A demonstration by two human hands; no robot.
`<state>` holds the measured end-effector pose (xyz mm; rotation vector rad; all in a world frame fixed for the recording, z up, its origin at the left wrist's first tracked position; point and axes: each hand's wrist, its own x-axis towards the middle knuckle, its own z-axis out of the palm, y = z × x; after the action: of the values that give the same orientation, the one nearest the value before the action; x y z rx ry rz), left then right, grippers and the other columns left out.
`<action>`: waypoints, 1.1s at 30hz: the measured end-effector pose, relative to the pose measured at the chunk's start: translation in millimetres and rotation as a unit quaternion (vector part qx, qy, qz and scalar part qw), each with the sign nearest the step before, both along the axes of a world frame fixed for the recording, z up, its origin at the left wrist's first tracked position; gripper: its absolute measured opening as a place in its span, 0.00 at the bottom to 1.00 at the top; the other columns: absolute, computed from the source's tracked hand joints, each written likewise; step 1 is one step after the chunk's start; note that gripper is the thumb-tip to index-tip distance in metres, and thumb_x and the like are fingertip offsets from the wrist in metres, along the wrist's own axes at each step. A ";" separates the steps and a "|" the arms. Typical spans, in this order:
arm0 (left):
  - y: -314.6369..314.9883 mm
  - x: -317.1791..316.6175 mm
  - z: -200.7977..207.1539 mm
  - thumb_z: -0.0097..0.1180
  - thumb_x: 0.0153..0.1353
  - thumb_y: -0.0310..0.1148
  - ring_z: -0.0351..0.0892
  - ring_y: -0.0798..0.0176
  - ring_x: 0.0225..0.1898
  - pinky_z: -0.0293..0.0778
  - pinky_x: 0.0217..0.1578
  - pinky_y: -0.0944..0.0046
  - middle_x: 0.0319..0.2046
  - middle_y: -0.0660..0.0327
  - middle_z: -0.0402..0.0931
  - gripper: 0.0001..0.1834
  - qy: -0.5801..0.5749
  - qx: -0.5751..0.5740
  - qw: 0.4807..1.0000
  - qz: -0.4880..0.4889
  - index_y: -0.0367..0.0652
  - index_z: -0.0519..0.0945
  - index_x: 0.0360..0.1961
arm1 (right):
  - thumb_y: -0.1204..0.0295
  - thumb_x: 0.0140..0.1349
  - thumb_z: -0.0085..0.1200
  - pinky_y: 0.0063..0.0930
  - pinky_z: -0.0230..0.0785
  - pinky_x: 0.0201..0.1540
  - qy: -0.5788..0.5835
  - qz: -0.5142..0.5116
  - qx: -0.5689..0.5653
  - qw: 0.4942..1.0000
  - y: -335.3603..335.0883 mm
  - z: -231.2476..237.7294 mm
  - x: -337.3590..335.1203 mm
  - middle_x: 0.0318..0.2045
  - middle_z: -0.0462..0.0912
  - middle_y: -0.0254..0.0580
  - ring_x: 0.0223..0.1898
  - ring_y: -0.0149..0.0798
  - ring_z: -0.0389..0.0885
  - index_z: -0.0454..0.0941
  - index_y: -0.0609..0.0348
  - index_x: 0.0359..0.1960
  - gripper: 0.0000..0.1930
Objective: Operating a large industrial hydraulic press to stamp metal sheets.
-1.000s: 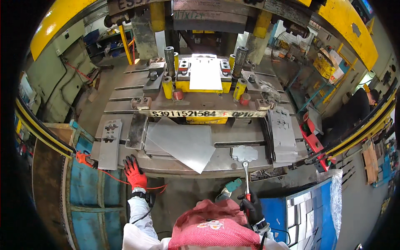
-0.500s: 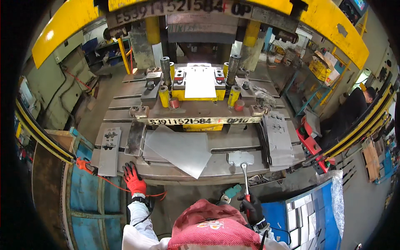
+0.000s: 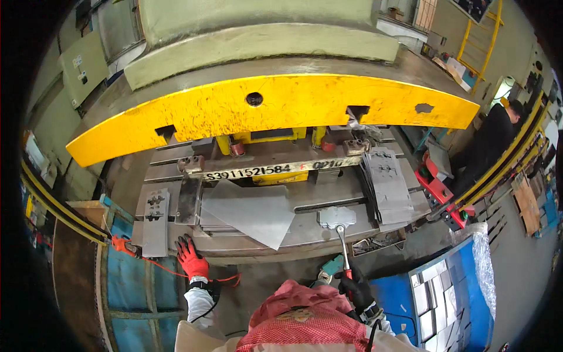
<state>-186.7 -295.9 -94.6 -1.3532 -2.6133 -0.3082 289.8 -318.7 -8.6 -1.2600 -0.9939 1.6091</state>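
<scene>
My left hand [image 3: 192, 261], in a red glove with dark fingertips, rests with fingers spread at the front edge of the press table [image 3: 305, 232]. In a black glove, my right hand [image 3: 356, 288] is wrapped round the red grip of a long-handled tool [image 3: 343, 249]. The tool's far end meets a flat grey plate [image 3: 337, 217] lying on the table; whether they are joined I cannot tell. Between my hands lies a stack of grey metal sheets [image 3: 252, 214], the top one askew. Cut metal pieces [image 3: 155, 226] lie beyond my left hand.
The yellow press ram [image 3: 293, 105] spans the view, low over the die [image 3: 281, 170], hiding most of it. Stacked metal parts [image 3: 390, 193] stand at right, above a tool tray [image 3: 378, 242]. A blue bin [image 3: 484, 281], a red control box [image 3: 437, 190] and another person [image 3: 489, 141] are farther right.
The yellow press ram has come down, covering the bright sheet and guide posts on the die. Both hands and the long-handled tool stay nearly where they were.
</scene>
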 end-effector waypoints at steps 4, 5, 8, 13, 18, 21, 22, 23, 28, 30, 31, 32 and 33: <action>1.2 -2.4 -2.0 0.55 0.46 0.31 0.39 0.50 0.67 0.44 0.62 0.47 0.66 0.57 0.43 0.42 -0.016 -0.029 0.999 0.023 0.55 0.53 0.64 | 0.72 0.55 0.51 0.22 0.68 0.27 0.025 -0.009 -0.002 1.000 -3.2 1.7 -3.7 0.34 0.75 0.36 0.25 0.27 0.70 0.55 0.52 0.63 0.32; 1.7 -1.4 -0.2 0.55 0.46 0.31 0.39 0.50 0.67 0.43 0.62 0.47 0.66 0.57 0.42 0.42 -0.017 -0.029 0.999 0.019 0.55 0.52 0.64 | 0.72 0.55 0.50 0.22 0.68 0.27 0.028 -0.005 0.002 1.000 -1.3 -0.1 -2.8 0.36 0.76 0.39 0.25 0.27 0.71 0.54 0.53 0.63 0.33; -0.1 1.6 7.0 0.57 0.45 0.32 0.39 0.50 0.67 0.43 0.63 0.48 0.67 0.57 0.42 0.44 -0.020 -0.027 0.999 0.013 0.55 0.51 0.64 | 0.72 0.55 0.49 0.22 0.68 0.28 -0.005 0.020 0.010 1.000 -1.5 8.3 -3.0 0.38 0.76 0.41 0.25 0.28 0.72 0.53 0.54 0.63 0.32; 2.4 0.5 6.7 0.57 0.45 0.32 0.39 0.50 0.67 0.45 0.62 0.47 0.67 0.57 0.42 0.44 -0.022 -0.036 0.999 0.004 0.54 0.50 0.65 | 0.72 0.55 0.53 0.21 0.69 0.29 -0.020 0.051 0.028 0.998 5.8 14.1 -3.1 0.37 0.73 0.35 0.28 0.26 0.70 0.55 0.55 0.63 0.33; -7.8 -5.2 5.4 0.54 0.48 0.32 0.39 0.49 0.67 0.46 0.61 0.46 0.66 0.58 0.43 0.41 -0.046 0.002 0.999 -0.022 0.52 0.52 0.64 | 0.74 0.54 0.52 0.21 0.66 0.32 0.002 0.121 0.029 0.992 43.6 35.2 -6.8 0.35 0.71 0.33 0.30 0.26 0.70 0.54 0.57 0.63 0.33; -19.5 0.1 4.0 0.55 0.51 0.35 0.44 0.47 0.65 0.49 0.61 0.50 0.64 0.50 0.46 0.39 -0.111 0.107 0.987 0.033 0.51 0.53 0.64 | 0.74 0.54 0.52 0.21 0.66 0.32 -0.037 0.154 0.087 0.984 86.6 70.9 -16.4 0.36 0.73 0.34 0.30 0.26 0.70 0.54 0.58 0.63 0.33; -24.9 4.2 1.7 0.55 0.51 0.36 0.46 0.46 0.65 0.49 0.61 0.51 0.64 0.48 0.47 0.39 -0.132 0.151 0.977 0.068 0.50 0.53 0.64 | 0.75 0.54 0.51 0.21 0.66 0.32 -0.077 0.162 0.133 0.975 104.8 77.3 -19.6 0.37 0.74 0.35 0.29 0.25 0.70 0.53 0.58 0.63 0.33; -34.7 13.4 5.4 0.56 0.52 0.36 0.48 0.45 0.64 0.49 0.62 0.51 0.63 0.44 0.48 0.39 -0.114 0.202 0.968 0.097 0.49 0.52 0.64 | 0.75 0.54 0.51 0.21 0.66 0.32 -0.072 0.183 0.141 0.970 126.2 87.9 -23.9 0.38 0.75 0.35 0.29 0.25 0.70 0.53 0.58 0.63 0.34; -20.2 81.9 73.1 0.57 0.51 0.28 0.50 0.47 0.63 0.46 0.63 0.55 0.62 0.47 0.51 0.39 -0.134 0.356 0.923 0.056 0.40 0.53 0.63 | 0.69 0.55 0.51 0.21 0.65 0.27 -0.083 0.209 0.280 0.933 256.8 150.2 -74.5 0.34 0.75 0.37 0.27 0.25 0.70 0.57 0.58 0.61 0.31; 10.2 106.0 102.6 0.58 0.50 0.27 0.51 0.49 0.63 0.46 0.63 0.56 0.62 0.48 0.52 0.38 -0.165 0.408 0.897 -0.049 0.37 0.55 0.62 | 0.67 0.56 0.51 0.25 0.67 0.25 -0.041 0.230 0.235 0.944 309.8 171.0 -88.5 0.32 0.76 0.39 0.24 0.29 0.72 0.63 0.59 0.55 0.25; 21.6 120.1 116.0 0.58 0.50 0.26 0.53 0.49 0.63 0.47 0.62 0.57 0.61 0.48 0.54 0.37 -0.178 0.409 0.891 -0.089 0.37 0.56 0.61 | 0.66 0.56 0.50 0.25 0.67 0.24 -0.006 0.251 0.202 0.946 332.7 178.3 -97.1 0.29 0.76 0.39 0.22 0.31 0.73 0.66 0.59 0.52 0.22; 38.3 135.1 126.2 0.58 0.49 0.25 0.54 0.50 0.62 0.48 0.62 0.57 0.60 0.48 0.56 0.37 -0.194 0.410 0.881 -0.136 0.36 0.57 0.61 | 0.66 0.56 0.49 0.25 0.67 0.23 -0.010 0.261 0.172 0.950 358.2 178.3 -98.6 0.28 0.76 0.39 0.21 0.31 0.72 0.67 0.59 0.51 0.20; 58.2 148.8 134.1 0.58 0.49 0.26 0.56 0.49 0.61 0.50 0.61 0.57 0.59 0.48 0.57 0.36 -0.223 0.412 0.864 -0.183 0.36 0.58 0.60 | 0.65 0.57 0.49 0.24 0.67 0.22 -0.012 0.270 0.142 0.952 382.8 174.4 -99.0 0.26 0.75 0.39 0.20 0.31 0.72 0.68 0.59 0.49 0.19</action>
<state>-37.9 -237.6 39.5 -1.5041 -1.9910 -1.7349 190.8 64.1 165.8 -0.8511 -1.6228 1.7663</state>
